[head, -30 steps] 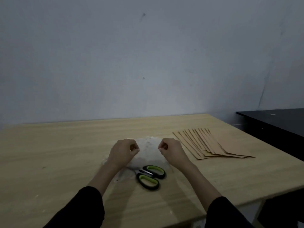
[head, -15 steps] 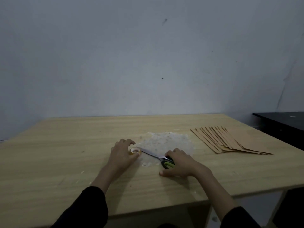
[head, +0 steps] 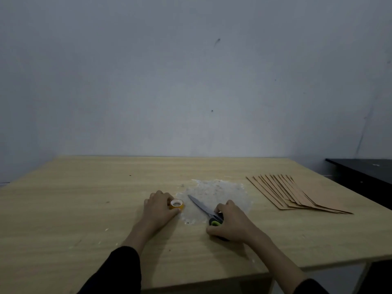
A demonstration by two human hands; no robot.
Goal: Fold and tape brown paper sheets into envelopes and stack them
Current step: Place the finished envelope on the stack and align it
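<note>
The fanned pile of brown paper sheets (head: 301, 196) lies flat on the right of the pale wooden worktop (head: 84, 209), well apart from both hands. Spread like that, each edge can be picked off singly, though I cannot tell whether these are folded envelopes or plain sheets. No sheet lies in front of the person.

Nearer the middle, the left hand (head: 158, 209) has its grip curled round a small yellow roll of tape (head: 176, 204) resting on the wood. The right hand (head: 232, 222) has its grip closed over the black-and-green handles of the grey-bladed scissors (head: 200, 206), whose blades are together and point away leftward. Both tools sit at the edge of a whitish scuffed patch (head: 222, 190), likely the usual working spot. This reads as handling tools between envelopes.

A black surface (head: 364, 172) stands beyond the worktop's right edge.
</note>
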